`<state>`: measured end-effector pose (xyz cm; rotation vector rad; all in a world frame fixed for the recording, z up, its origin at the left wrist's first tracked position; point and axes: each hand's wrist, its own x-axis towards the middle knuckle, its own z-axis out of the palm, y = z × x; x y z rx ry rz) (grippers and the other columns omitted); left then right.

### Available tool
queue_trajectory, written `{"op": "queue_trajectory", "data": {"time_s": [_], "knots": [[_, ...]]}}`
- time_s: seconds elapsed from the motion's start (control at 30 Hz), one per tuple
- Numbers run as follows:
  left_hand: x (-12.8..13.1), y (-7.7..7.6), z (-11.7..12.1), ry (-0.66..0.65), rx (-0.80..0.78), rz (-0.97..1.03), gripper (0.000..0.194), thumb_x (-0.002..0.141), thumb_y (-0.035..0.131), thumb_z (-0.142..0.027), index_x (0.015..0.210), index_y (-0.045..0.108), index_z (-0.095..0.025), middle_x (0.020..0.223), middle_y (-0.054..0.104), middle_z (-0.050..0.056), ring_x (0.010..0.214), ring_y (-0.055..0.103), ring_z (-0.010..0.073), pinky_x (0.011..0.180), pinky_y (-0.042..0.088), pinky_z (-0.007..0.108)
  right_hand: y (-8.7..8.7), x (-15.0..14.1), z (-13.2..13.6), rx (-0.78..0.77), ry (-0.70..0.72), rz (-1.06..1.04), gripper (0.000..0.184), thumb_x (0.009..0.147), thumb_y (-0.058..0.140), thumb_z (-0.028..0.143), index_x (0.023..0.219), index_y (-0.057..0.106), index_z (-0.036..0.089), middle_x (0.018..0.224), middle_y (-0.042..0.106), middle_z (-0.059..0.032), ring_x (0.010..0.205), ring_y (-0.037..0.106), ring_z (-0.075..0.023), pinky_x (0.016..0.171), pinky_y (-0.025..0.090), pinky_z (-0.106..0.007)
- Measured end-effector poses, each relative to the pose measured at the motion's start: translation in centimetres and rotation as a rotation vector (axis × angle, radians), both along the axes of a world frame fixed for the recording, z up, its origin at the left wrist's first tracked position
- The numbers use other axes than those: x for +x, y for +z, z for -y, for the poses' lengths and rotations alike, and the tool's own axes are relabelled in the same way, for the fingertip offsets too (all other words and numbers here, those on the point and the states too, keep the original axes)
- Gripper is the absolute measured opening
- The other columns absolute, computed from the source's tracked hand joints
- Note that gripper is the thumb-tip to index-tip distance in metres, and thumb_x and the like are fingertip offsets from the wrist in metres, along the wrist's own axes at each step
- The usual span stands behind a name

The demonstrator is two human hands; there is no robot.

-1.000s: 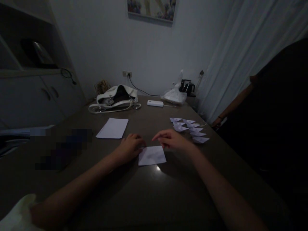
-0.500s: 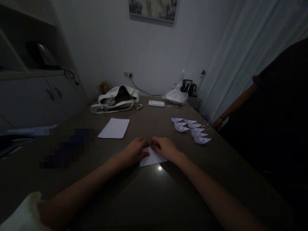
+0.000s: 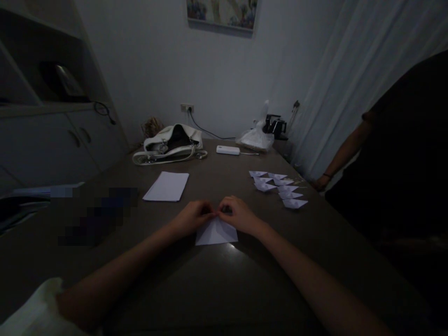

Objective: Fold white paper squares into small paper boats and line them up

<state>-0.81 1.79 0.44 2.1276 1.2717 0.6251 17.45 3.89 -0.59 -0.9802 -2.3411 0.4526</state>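
Observation:
A folded white sheet of paper (image 3: pixel 216 233) sits at the middle of the dark table (image 3: pixel 210 284), its wide edge toward me. My left hand (image 3: pixel 196 215) pinches its far, pointed end from the left. From the right, my right hand (image 3: pixel 240 215) pinches the same end, so the fingertips of both hands meet there. The fingers cover the tip of the paper. Several folded paper boats (image 3: pixel 294 203) stand in two rows to the right of my hands. A stack of white paper (image 3: pixel 167 186) lies to the left, beyond my left forearm.
At the back are a white handbag (image 3: pixel 171 142), a white power strip-like device (image 3: pixel 228 150) with a cable, a plastic bag (image 3: pixel 257 139) and a black kettle (image 3: pixel 276 127). Another person in dark clothes (image 3: pixel 402 154) stands at the right edge, a hand (image 3: pixel 320 182) by the table.
The folded paper has shifted slightly left and toward me. My hands have drawn together at its far tip. The other person's arm has moved slightly.

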Motion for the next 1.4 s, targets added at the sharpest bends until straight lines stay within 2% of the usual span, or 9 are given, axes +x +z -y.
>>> {"op": "queue_trajectory", "data": {"time_s": [0.37,0.6,0.73,0.83,0.87,0.97,1.03,1.2,1.4], "knots": [[-1.0,-0.2,-1.2,0.033,-0.007,-0.035,0.028,0.079,0.048,-0.036,0.081,0.064,-0.013,0.079,0.066,0.007,0.07,0.057,0.0188,0.064,0.04,0.028,1.3,2.7,-1.4,-0.086,-0.075,0.041,0.006,0.076,0.061,0.014,0.078,0.068,0.014,0.078,0.065,-0.0039,0.071,0.054,-0.013,0.064,0.038,-0.024],[-0.7,0.1,-0.9,0.043,-0.006,-0.018,0.027,0.079,0.048,-0.036,0.082,0.063,-0.013,0.079,0.066,0.007,0.07,0.057,0.0184,0.062,0.039,0.027,1.8,3.2,-1.6,-0.024,-0.048,0.088,0.006,0.077,0.061,0.015,0.078,0.067,0.015,0.079,0.066,-0.0043,0.074,0.057,-0.0143,0.068,0.04,-0.025],[-1.5,0.1,-1.3,0.122,0.021,-0.04,0.029,0.079,0.048,-0.037,0.081,0.063,-0.013,0.078,0.065,0.007,0.07,0.057,0.0195,0.063,0.04,0.028,2.0,5.1,-2.6,0.025,-0.197,0.13,0.006,0.075,0.061,0.012,0.076,0.066,0.014,0.08,0.066,-0.0066,0.074,0.058,-0.0162,0.068,0.04,-0.026],[-1.8,0.2,-1.4,0.129,0.014,-0.026,0.029,0.078,0.048,-0.038,0.081,0.063,-0.013,0.079,0.065,0.007,0.071,0.057,0.0198,0.064,0.04,0.028,2.2,5.6,-2.8,-0.069,-0.278,-0.006,0.008,0.079,0.059,0.016,0.079,0.067,0.012,0.079,0.067,-0.0075,0.07,0.059,-0.0151,0.064,0.041,-0.025],[-1.8,0.2,-1.4,0.108,0.007,-0.014,0.028,0.078,0.049,-0.038,0.081,0.063,-0.014,0.079,0.065,0.006,0.071,0.057,0.0196,0.064,0.04,0.028,2.2,5.3,-2.7,-0.087,-0.259,-0.071,0.011,0.08,0.059,0.019,0.081,0.067,0.012,0.081,0.067,-0.0076,0.071,0.059,-0.0149,0.063,0.041,-0.024],[-1.3,0.2,-1.1,0.031,-0.002,0.017,0.028,0.08,0.048,-0.037,0.081,0.063,-0.014,0.078,0.064,0.006,0.071,0.057,0.019,0.064,0.041,0.028,2.0,3.4,-1.5,-0.197,-0.023,-0.113,0.02,0.083,0.059,0.031,0.092,0.068,0.015,0.083,0.069,-0.0052,0.073,0.061,-0.0142,0.059,0.04,-0.022],[-1.1,0.2,-0.9,0.0,0.009,0.027,0.028,0.081,0.048,-0.037,0.08,0.062,-0.013,0.077,0.064,0.005,0.071,0.057,0.0187,0.064,0.041,0.027,1.7,1.9,-0.7,-0.189,0.031,-0.085,0.016,0.079,0.064,0.029,0.085,0.07,0.016,0.077,0.07,-0.0035,0.068,0.06,-0.0131,0.057,0.038,-0.021],[-1.0,0.4,-0.6,-0.017,0.067,0.043,0.029,0.083,0.051,-0.041,0.086,0.063,-0.015,0.08,0.066,0.005,0.071,0.058,0.0175,0.064,0.041,0.025,1.1,0.7,0.0,-0.097,-0.013,-0.108,0.015,0.079,0.064,0.026,0.072,0.071,0.015,0.064,0.067,-0.0012,0.056,0.054,-0.0096,0.053,0.034,-0.02],[-1.2,0.5,-0.7,-0.009,0.105,0.0,0.036,0.085,0.05,-0.045,0.083,0.071,-0.015,0.079,0.07,0.005,0.074,0.061,0.0193,0.065,0.039,0.025,1.5,1.0,-0.5,-0.143,-0.045,-0.163,0.018,0.077,0.066,0.03,0.066,0.069,0.015,0.061,0.066,-0.0012,0.056,0.055,-0.0103,0.053,0.034,-0.021]]}}
